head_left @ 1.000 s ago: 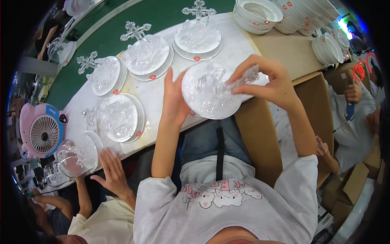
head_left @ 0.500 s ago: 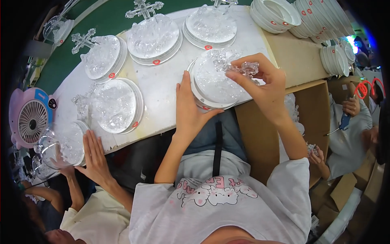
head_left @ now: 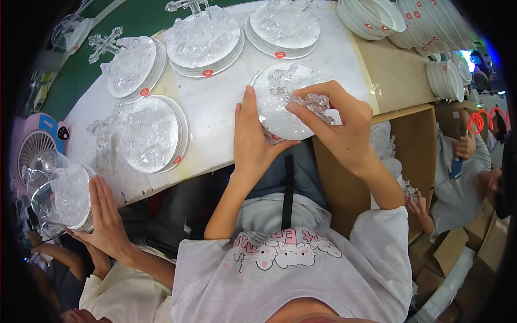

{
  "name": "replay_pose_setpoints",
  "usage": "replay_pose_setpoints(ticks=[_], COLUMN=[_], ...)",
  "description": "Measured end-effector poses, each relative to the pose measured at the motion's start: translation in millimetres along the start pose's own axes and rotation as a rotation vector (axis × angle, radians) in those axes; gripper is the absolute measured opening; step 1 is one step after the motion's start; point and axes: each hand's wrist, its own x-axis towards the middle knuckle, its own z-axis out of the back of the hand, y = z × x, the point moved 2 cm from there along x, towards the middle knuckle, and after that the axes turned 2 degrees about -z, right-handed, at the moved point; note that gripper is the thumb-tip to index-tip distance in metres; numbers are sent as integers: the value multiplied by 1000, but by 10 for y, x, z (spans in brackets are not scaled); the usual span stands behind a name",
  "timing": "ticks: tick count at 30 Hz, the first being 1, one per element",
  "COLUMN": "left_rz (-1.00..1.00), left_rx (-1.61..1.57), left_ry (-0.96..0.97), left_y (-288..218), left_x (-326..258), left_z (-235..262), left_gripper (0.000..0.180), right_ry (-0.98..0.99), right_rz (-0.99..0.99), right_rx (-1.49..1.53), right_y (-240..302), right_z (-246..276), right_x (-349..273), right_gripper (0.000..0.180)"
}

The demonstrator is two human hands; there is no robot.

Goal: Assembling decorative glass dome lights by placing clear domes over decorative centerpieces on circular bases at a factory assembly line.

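Two hands work over one round, clear, faceted plastic dish (head_left: pixel 280 110) at the near edge of the white tabletop (head_left: pixel 215 116). The right hand (head_left: pixel 342 126) has thumb and fingertips (head_left: pixel 295 106) closed on a small clear crystal-like ornament piece (head_left: pixel 315 101), holding it just above the dish's right side. The left hand (head_left: pixel 252 137) lies flat-fingered and unclenched against the dish's left rim, thumb reaching under its near edge, steadying it rather than gripping it.

The ornament piece looks light, stiff and brittle, with slick facets; a pinch across its broader sides seems the safest hold, and thin projections could probably snap. The dish looks rigid and smooth, best held by its rim.

Farther out, four similar clear dishes (head_left: pixel 148 134) with crystal crosses sit on the table, stacked white bowls (head_left: pixel 371 16) stand at the far right, and an open brown cardboard box (head_left: pixel 398 129) is beside the right forearm. A neighbour's hand (head_left: pixel 105 215) steadies another clear dish (head_left: pixel 62 196) at the left, near a pink fan (head_left: pixel 32 156).
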Motion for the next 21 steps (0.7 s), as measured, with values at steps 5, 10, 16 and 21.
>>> replay_pose_setpoints(ticks=[5, 10, 16, 21], left_rz=[-20, -45, -30, -28], left_rx=[14, 7, 34, 56], left_ry=[-5, -39, -14, -2], left_y=[6, -7, -2, -10], left_x=[-6, -6, 0, 5], left_z=[3, 7, 12, 10], left_gripper=[120, 121, 122, 122], right_ry=[-9, -31, -23, -26], right_rz=[-10, 70, 128, 133], right_rx=[20, -3, -27, -59], right_y=[-21, -6, -31, -51], right_z=[13, 28, -6, -10], right_x=[3, -2, 17, 6], right_gripper=[20, 20, 18, 18])
